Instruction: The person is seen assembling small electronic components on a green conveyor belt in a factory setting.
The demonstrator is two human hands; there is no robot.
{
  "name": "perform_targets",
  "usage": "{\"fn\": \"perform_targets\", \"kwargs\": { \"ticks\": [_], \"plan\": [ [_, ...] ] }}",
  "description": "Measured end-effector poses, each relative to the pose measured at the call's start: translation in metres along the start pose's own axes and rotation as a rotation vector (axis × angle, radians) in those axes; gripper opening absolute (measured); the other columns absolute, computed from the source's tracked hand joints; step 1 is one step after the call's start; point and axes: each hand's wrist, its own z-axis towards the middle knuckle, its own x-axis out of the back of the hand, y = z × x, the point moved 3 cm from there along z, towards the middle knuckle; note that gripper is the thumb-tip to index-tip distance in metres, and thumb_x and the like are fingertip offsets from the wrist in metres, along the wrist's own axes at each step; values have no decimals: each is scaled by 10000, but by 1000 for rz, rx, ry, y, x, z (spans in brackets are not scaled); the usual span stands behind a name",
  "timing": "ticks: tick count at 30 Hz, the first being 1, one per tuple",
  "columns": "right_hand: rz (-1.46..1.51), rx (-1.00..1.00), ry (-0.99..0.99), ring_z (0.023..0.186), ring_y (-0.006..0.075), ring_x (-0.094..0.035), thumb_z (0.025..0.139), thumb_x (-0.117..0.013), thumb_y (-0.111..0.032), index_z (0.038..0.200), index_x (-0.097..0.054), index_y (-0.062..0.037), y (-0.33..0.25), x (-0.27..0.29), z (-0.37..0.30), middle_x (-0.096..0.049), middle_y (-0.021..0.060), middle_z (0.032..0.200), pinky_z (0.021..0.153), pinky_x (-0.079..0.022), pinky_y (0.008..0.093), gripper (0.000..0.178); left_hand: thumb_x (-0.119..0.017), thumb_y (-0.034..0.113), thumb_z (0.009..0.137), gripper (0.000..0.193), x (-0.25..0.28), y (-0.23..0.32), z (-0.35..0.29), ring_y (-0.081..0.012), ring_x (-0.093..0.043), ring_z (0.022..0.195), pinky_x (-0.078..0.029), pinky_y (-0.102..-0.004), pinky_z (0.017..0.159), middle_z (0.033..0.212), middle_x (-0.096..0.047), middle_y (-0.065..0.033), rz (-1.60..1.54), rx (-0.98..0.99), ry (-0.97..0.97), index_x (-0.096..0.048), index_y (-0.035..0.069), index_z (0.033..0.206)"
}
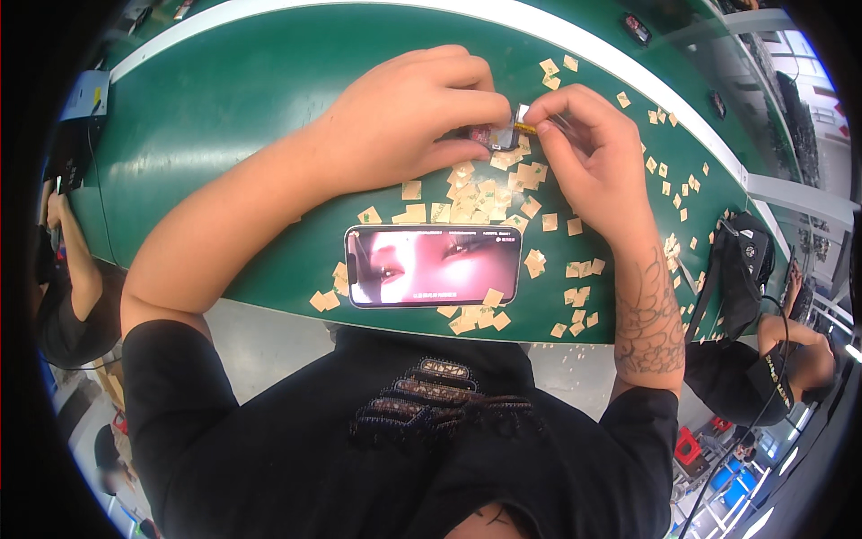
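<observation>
My left hand (417, 112) is closed around a small dark, flat rectangular part (505, 137) above the far half of the table; its exact kind is too small to tell. At the right end of that part, my right hand (593, 148) pinches a small white and yellow tab (523, 115) between thumb and forefinger. The tab touches the part or lies very close to it. Just nearer to me, many small tan paper squares (471, 199) lie in a loose heap. A phone (434, 265) with a lit screen rests flat in front of my body.
The green table (224, 99) has a pale rim along its far side. More tan squares (579, 268) are scattered to the right. A black bag (741, 260) lies at the right end. Other people sit at both sides. Small dark parts (637, 29) lie beyond the rim.
</observation>
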Motion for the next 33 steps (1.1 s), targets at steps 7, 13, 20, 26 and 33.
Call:
{"fn": "perform_targets", "kwargs": {
  "ticks": [7,13,20,26,33],
  "plan": [
    [91,-174,26,679,35,-492,954,-706,38,1141,-687,-29,1,-2,0,-632,14,847,583,-396,233,200,-858,101,788,258,-1,2,0,-285,-651,985,-548,-411,842,1053,-666,-58,47,-35,-6,-731,98,1013],
    [149,-148,-61,738,32,-515,961,-721,31,1163,-709,-2,9,8,-5,-665,4,882,636,-435,224,205,-848,108,796,244,-1,9,-2,-289,-669,1026,-557,-425,866,1105,-681,-56,128,-88,5,-727,113,1008],
    [171,-216,-149,808,45,-576,970,-733,11,1168,-733,26,7,15,-6,-719,28,910,722,-509,233,198,-851,104,793,304,0,9,0,-295,-666,1017,-553,-424,872,1082,-676,-63,44,-22,-23,-733,126,1073],
    [82,-152,-93,712,56,-528,939,-766,-10,1145,-760,2,7,15,-5,-724,23,877,637,-458,246,207,-857,68,779,340,0,7,0,-291,-663,1003,-554,-421,861,1069,-668,-67,15,8,-27,-741,118,1094],
    [20,-152,-67,677,65,-511,902,-812,-25,1133,-777,-20,7,15,-7,-739,26,883,606,-428,251,233,-860,78,789,269,0,5,-1,-284,-668,1007,-561,-408,855,1099,-683,-60,14,-63,-25,-759,110,1036]
  ]
}}
